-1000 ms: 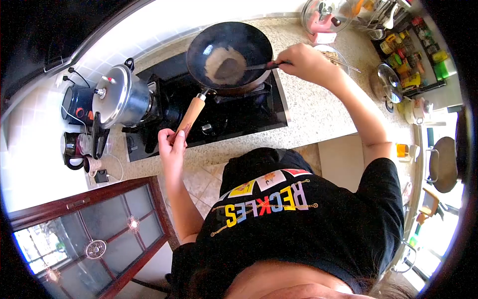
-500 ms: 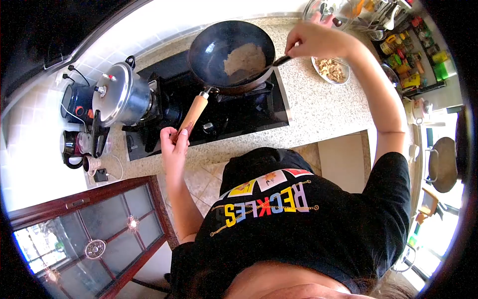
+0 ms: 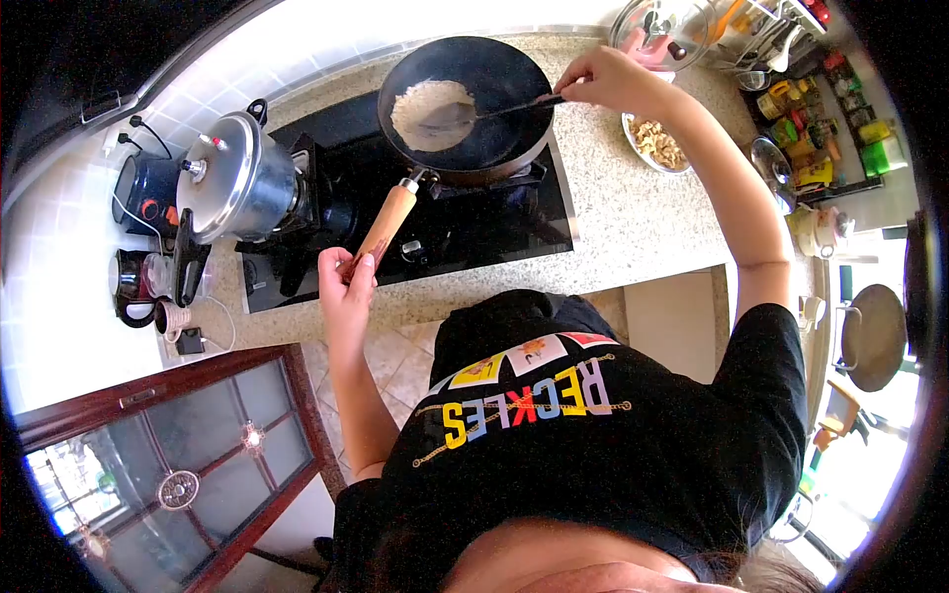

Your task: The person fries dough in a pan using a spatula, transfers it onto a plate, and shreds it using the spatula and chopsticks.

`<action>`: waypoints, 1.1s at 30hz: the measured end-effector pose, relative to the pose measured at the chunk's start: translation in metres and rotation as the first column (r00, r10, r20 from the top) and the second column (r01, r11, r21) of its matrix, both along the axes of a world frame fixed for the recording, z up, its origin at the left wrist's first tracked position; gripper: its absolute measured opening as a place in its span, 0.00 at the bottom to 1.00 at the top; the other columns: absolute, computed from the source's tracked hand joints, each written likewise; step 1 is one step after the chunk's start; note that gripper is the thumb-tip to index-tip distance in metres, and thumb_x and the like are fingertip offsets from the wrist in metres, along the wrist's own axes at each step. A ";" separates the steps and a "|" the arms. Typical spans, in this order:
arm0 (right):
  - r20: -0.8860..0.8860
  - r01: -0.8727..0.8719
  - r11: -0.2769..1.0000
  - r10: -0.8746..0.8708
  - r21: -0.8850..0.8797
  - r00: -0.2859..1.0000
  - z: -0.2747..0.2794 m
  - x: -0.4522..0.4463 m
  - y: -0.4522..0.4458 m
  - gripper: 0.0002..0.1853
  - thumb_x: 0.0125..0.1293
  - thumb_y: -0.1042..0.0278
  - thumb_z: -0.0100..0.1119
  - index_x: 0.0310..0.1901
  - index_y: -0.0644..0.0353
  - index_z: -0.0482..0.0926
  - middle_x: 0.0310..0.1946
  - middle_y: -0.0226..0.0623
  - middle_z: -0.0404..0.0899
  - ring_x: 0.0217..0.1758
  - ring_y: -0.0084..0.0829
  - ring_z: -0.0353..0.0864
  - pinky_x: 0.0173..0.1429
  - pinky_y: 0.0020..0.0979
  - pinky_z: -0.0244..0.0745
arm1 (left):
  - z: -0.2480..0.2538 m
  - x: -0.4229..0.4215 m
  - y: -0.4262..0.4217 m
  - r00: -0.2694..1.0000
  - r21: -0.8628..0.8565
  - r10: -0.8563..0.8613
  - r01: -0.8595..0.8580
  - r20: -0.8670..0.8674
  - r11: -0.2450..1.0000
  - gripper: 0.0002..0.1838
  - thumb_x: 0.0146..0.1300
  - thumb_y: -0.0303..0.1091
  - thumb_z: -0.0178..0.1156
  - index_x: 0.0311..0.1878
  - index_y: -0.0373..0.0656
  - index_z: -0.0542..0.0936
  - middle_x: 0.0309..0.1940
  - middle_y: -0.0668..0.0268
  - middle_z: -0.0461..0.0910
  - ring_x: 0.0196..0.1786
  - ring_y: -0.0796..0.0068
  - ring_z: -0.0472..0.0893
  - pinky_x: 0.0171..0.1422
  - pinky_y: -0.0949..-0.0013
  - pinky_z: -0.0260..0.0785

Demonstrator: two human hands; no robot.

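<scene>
1. Left hand [image 3: 346, 275]: fingers closed on the end of the wooden wok handle [image 3: 390, 217], thumb laid along its top. The two hands are well apart.
2. Cooktop [image 3: 484, 232]: black and glossy, ahead and to the right of the left hand.
3. Wok [image 3: 519, 74]: ahead of the left hand, left of the right hand, over the cooktop. Interior dark blue-black with a bright glint; wall bare on the right-hand side.
4. Food layer [image 3: 420, 107]: inside the wok, on the side away from the right hand. Pale beige, spread flat, roughly round, edge uneven.
5. Right hand [image 3: 605, 79]: fingers pinched on the dark handle of the spatula [image 3: 514, 107]. Its blade overlaps the layer's nearer side; contact pressure cannot be determined.
6. Bowl [image 3: 660, 170]: just below the right hand, holding light-brown pieces [image 3: 656, 141].
7. Pressure cooker [image 3: 232, 183]: lidded, silver, left of the wok and ahead of the left hand.
</scene>
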State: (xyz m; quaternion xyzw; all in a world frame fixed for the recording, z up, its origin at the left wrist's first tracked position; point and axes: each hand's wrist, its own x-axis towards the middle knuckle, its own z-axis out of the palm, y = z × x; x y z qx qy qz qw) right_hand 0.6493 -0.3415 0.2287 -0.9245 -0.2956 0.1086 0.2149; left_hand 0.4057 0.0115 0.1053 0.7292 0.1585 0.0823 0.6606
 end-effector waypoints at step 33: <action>-0.221 -0.159 0.981 0.132 -0.110 0.966 0.060 0.006 0.008 0.12 0.54 0.71 0.63 0.40 0.63 0.85 0.14 0.23 0.69 0.17 0.16 0.67 0.22 0.21 0.63 | 0.004 0.000 -0.003 1.000 -0.018 0.013 -0.014 -0.020 1.000 0.08 0.67 0.31 0.56 0.44 0.44 0.66 0.25 0.71 0.71 0.23 0.88 0.66 0.23 0.82 0.54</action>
